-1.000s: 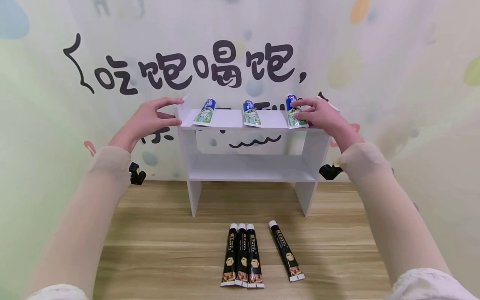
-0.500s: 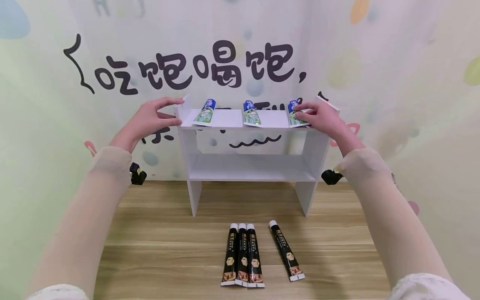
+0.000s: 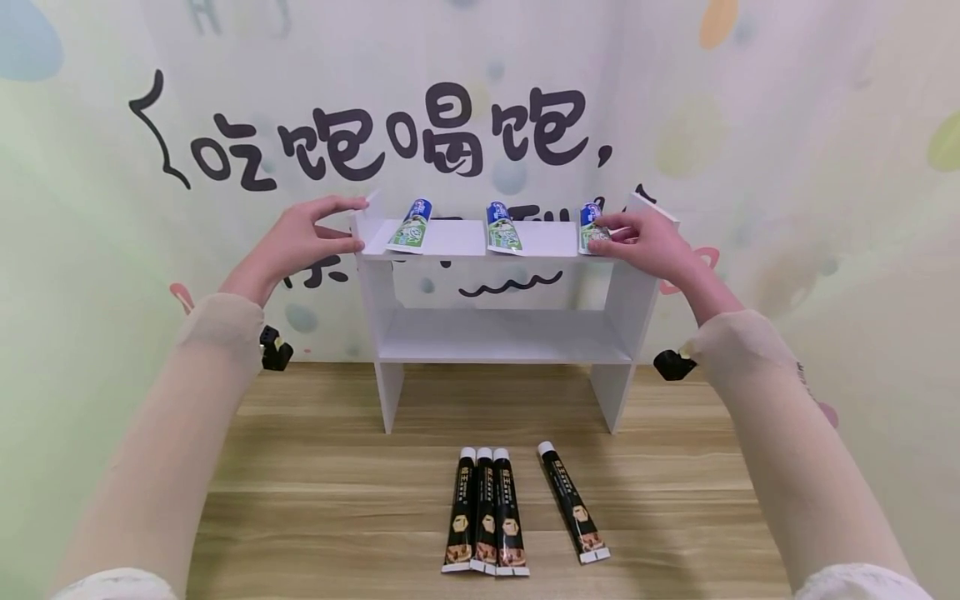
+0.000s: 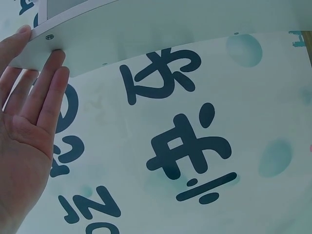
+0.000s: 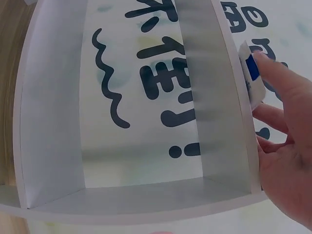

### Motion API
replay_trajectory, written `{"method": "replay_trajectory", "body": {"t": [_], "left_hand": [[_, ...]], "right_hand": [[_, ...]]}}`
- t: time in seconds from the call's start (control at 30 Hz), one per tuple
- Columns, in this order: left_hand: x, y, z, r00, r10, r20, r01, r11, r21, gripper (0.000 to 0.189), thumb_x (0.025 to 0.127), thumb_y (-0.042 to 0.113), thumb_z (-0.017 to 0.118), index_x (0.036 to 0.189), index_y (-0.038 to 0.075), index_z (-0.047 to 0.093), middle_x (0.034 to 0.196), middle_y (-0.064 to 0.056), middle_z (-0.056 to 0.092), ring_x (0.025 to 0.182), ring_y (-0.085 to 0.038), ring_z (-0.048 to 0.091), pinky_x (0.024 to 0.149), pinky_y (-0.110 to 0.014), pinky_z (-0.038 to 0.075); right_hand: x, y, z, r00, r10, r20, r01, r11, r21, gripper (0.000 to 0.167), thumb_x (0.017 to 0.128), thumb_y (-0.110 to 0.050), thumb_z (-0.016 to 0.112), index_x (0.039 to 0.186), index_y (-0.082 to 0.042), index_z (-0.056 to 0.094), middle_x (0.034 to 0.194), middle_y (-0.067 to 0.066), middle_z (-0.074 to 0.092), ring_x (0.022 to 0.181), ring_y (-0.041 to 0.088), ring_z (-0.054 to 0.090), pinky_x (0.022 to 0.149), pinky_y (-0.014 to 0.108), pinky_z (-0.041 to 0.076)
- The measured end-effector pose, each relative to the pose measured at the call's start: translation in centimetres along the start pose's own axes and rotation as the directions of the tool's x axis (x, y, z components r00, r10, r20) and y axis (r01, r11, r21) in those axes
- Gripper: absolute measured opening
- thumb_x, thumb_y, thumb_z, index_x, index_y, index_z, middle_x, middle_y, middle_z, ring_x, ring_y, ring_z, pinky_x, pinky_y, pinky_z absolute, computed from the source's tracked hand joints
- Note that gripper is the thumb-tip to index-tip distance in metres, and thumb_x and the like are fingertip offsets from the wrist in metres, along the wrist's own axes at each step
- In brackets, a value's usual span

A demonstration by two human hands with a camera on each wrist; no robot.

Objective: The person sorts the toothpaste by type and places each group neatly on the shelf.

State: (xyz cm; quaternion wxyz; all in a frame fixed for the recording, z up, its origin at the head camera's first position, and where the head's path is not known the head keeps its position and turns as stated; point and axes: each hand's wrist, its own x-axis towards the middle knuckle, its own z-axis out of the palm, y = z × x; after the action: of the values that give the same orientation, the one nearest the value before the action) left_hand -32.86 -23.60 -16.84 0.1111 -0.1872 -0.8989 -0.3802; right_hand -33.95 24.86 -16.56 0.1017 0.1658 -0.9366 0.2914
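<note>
Three blue-and-green toothpaste tubes lie on the top board of a white two-tier shelf (image 3: pixel 502 337): a left tube (image 3: pixel 411 227), a middle tube (image 3: pixel 502 227) and a right tube (image 3: pixel 588 218). My right hand (image 3: pixel 648 242) pinches the right tube by its right side, thumb and fingers partly covering it. In the right wrist view, that tube (image 5: pixel 252 73) sits at the board's front edge with the thumb on it. My left hand (image 3: pixel 303 237) touches the shelf's upper left side panel (image 4: pixel 146 41) with extended fingers, thumb at the front edge.
On the wooden tabletop (image 3: pixel 315 500) before the shelf, three black toothpaste tubes (image 3: pixel 485 508) lie side by side. Another black tube (image 3: pixel 573 500) lies tilted to their right. Behind the shelf hangs a printed curtain (image 3: pixel 480 50) with large dark characters.
My right hand has shifted slightly right, and the right toothpaste tube has come down and right with it on the top board. My left hand stays at the side panel.
</note>
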Motion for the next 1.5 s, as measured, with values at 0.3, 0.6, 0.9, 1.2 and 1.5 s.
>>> {"method": "replay_trajectory", "body": {"t": [0.3,0.6,0.9,1.2,1.5], "left_hand": [[0.0,0.1,0.0,1.000,0.004,0.007,-0.004,1.000,-0.001,0.065,0.089,0.029,0.074,0.148,0.029,0.046,0.161,0.001,0.035,0.129,-0.037,0.057,0.108,-0.055,0.046],[0.1,0.1,0.0,1.000,-0.001,0.005,0.001,1.000,-0.006,0.066,0.089,0.029,0.075,0.148,0.029,0.045,0.162,0.001,0.034,0.129,-0.038,0.057,0.108,-0.056,0.046],[-0.1,0.1,0.0,1.000,0.005,0.006,-0.005,1.000,-0.006,0.066,0.089,0.029,0.074,0.148,0.026,0.046,0.161,0.000,0.035,0.129,-0.037,0.057,0.108,-0.055,0.046],[0.0,0.0,0.0,1.000,0.010,-0.001,-0.010,1.000,-0.001,0.066,0.089,0.030,0.074,0.149,0.029,0.045,0.161,0.000,0.034,0.129,-0.036,0.058,0.108,-0.055,0.046],[0.0,0.2,0.2,0.998,0.048,-0.051,-0.043,0.995,0.088,0.062,0.090,0.028,0.073,0.147,0.026,0.049,0.151,-0.009,0.050,0.119,-0.035,0.065,0.100,-0.050,0.053]], "right_hand": [[-1.1,0.4,-0.6,0.997,-0.039,0.068,0.038,0.999,0.030,0.062,0.091,-0.037,0.071,0.146,-0.017,0.050,0.144,0.018,0.053,0.131,0.037,0.053,0.111,0.052,0.044],[-1.3,0.6,-0.7,0.997,-0.027,0.071,0.026,1.000,0.015,0.061,0.093,-0.040,0.068,0.147,-0.021,0.049,0.144,0.016,0.051,0.128,0.032,0.054,0.107,0.045,0.046],[-1.3,0.7,-0.6,0.997,-0.030,0.072,0.030,1.000,0.005,0.062,0.093,-0.040,0.067,0.148,-0.021,0.047,0.144,0.016,0.051,0.126,0.032,0.054,0.100,0.033,0.048],[-1.4,0.6,-0.6,0.998,-0.031,0.063,0.030,1.000,0.005,0.060,0.094,-0.039,0.067,0.148,-0.022,0.048,0.144,0.015,0.051,0.126,0.032,0.055,0.096,0.028,0.047],[-1.5,0.5,-0.5,0.997,-0.017,0.072,0.016,1.000,0.018,0.060,0.094,-0.038,0.067,0.148,-0.021,0.047,0.142,0.015,0.053,0.124,0.030,0.055,0.092,0.019,0.046]]}}
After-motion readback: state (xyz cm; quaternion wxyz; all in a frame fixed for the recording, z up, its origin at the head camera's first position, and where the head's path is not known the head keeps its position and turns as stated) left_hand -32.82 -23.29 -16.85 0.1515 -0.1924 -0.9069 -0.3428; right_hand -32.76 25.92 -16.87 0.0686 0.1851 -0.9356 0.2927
